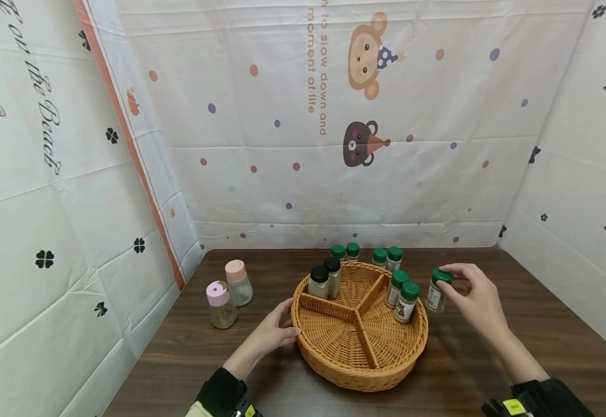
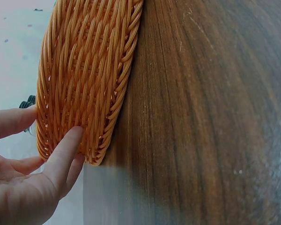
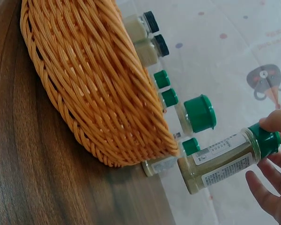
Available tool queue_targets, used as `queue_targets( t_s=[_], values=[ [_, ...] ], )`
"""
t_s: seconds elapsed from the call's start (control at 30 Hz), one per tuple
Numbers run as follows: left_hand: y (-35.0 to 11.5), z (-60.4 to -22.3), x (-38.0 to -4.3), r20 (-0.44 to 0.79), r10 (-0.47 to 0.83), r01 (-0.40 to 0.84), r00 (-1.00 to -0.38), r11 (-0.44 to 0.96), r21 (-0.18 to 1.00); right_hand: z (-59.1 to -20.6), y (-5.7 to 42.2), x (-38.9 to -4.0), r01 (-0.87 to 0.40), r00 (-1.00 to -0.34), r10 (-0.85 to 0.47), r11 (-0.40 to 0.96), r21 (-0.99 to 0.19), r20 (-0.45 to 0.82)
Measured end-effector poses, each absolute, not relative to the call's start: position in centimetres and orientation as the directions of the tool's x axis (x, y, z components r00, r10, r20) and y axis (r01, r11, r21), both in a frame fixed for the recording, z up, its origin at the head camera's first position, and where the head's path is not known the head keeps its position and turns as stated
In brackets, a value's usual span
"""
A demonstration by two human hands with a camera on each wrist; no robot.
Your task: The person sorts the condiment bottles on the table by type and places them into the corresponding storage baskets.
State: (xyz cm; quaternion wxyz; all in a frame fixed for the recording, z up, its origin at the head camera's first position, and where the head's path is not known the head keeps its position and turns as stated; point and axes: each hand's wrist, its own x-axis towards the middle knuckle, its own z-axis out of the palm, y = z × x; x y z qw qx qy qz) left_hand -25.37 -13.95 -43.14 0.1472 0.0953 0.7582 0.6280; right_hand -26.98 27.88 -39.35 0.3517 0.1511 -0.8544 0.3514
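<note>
A round wicker basket [image 1: 329, 333] with three compartments sits on the table. My left hand [image 1: 271, 330] grips its left side, thumb and fingers spread around the rim and outer wall [image 2: 84, 70]. To the right of the basket, my right hand [image 1: 472, 295] pinches a green-capped spice jar [image 1: 434, 296] by its cap. That jar [image 3: 220, 161] is tilted in the right wrist view and appears lifted off the table. Two green-capped spice jars [image 1: 404, 307] stand in the right compartment. In the back compartment are two black-capped jars [image 1: 319, 284]. The front-left compartment holds nothing visible.
Several green-capped jars [image 1: 393, 259] stand behind the basket, partly hidden by it. At the table's left are a lilac-lidded jar [image 1: 223, 313] and a pink-lidded jar [image 1: 240, 289]. Printed white cloth [image 1: 282, 191] encloses the wooden table [image 1: 177, 370] at the back and sides.
</note>
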Motion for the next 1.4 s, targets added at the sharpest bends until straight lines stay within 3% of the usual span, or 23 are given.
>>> queue_targets(
  t_s=[0.77,1.4],
  values=[
    [-14.0,-43.1,-25.4,-0.109,0.326,-0.049,-0.939,0.187,0.981,-38.4,25.3,-24.4,-0.561,-0.698,-0.008,0.628,-0.539,0.716],
    [-13.9,-42.9,-25.3,-0.113,0.326,-0.052,-0.939,0.190,0.980,-39.5,23.3,-24.3,-0.570,-0.713,-0.012,0.593,-0.568,0.701]
  ],
)
